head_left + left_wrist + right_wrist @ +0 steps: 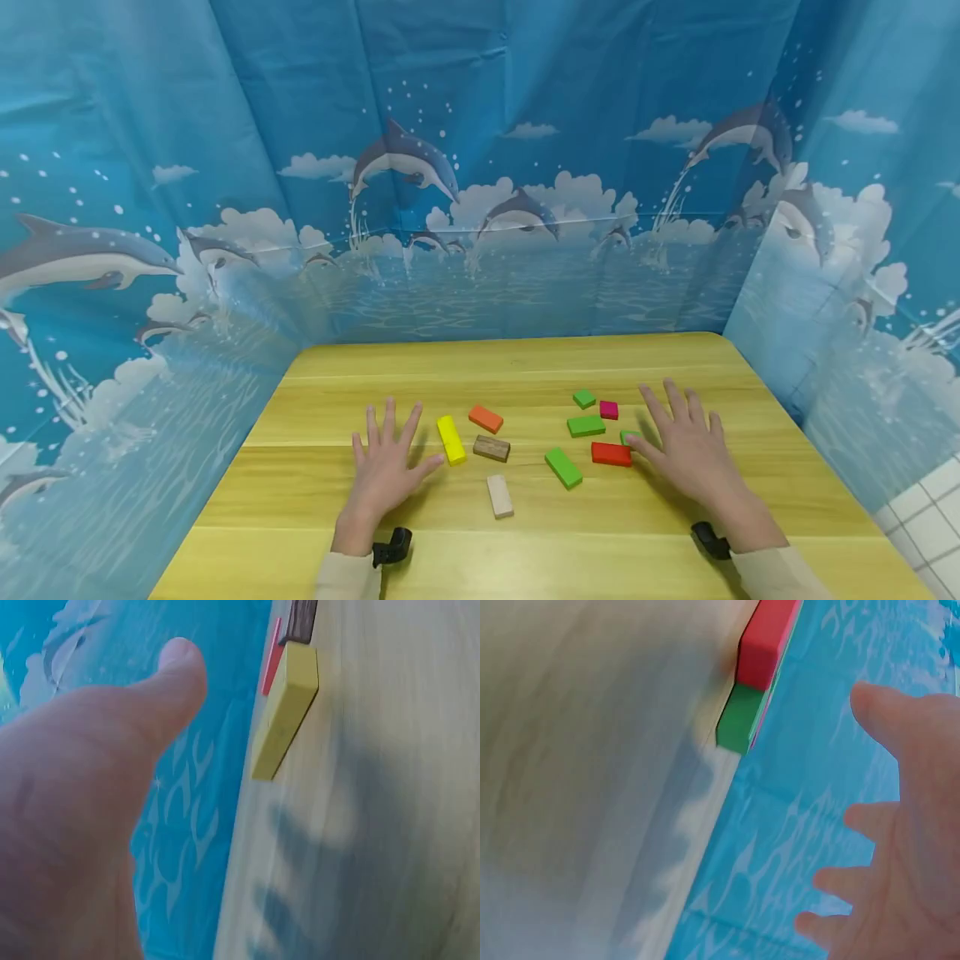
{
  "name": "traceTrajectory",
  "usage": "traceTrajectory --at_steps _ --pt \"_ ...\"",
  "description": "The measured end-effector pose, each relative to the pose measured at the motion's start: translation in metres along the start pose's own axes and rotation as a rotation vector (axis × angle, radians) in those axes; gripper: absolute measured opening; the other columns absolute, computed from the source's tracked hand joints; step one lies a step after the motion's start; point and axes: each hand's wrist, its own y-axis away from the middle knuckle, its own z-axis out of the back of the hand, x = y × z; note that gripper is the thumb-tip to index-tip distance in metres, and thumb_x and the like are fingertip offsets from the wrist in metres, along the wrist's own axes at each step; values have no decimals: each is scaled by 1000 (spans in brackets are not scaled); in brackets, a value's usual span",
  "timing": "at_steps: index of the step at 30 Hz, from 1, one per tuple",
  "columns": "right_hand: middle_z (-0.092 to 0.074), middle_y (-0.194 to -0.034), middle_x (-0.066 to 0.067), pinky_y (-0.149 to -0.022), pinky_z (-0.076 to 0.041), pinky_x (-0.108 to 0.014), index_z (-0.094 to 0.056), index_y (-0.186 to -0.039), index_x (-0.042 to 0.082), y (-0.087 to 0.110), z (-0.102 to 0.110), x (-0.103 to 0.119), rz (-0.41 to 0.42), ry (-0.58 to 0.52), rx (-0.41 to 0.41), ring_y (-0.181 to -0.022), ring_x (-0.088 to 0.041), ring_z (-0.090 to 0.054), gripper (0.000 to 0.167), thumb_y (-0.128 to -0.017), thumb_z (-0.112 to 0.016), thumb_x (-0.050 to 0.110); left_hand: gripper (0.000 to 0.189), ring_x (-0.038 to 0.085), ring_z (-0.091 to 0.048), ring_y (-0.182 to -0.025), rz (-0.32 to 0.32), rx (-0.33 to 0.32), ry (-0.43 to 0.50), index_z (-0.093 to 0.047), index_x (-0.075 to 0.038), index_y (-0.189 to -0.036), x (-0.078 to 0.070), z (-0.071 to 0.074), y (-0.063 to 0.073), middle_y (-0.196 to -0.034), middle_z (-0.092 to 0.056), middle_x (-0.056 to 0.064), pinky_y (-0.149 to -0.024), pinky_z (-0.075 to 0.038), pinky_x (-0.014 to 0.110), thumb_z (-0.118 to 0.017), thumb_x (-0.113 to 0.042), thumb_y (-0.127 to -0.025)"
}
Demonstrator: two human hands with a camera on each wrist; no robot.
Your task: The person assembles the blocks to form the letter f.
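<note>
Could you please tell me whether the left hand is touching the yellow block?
Apart: the left wrist view shows curtain between the left hand and yellow block.

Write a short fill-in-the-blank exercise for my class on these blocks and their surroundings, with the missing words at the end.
1. The ____ block lies nearest the left hand.
2. In the head view, a ____ piece lies between the orange block and the pale block.
3. The head view shows ____ green blocks.
4. The blue backdrop is printed with leaping ____.

Missing words: yellow; brown; four; dolphins.
</note>
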Motion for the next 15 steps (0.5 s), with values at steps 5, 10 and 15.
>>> traceTrajectory --at_steps 5,10,15 --pt "-8 -165 -24 -102 -12 -80 -16 -164 23 -2 0 12 44 0 47 -145 -56 -9 90 -95 -57 64 90 42 17 -149 -21 48 58 -13 -39 -162 -6 -1 1 -167 10 8 -108 0 77 -62 -64 -91" --pt "-14 -164 -24 -103 -16 -79 -23 -163 19 -5 5 28 90 -13 63 -144 -56 -14 90 -94 -58 64 90 42 13 -150 -45 62 86 -9 -45 -160 -10 -2 3 -167 6 7 -109 -2 76 -64 -62 -91" --pt "-18 -163 -22 -104 -19 -77 -24 -162 22 -11 7 45 124 -73 71 -145 -53 -17 89 -92 -64 61 91 39 9 -151 -64 60 132 -12 -48 -160 -16 1 6 -167 -1 6 -109 -5 76 -68 -60 -89"
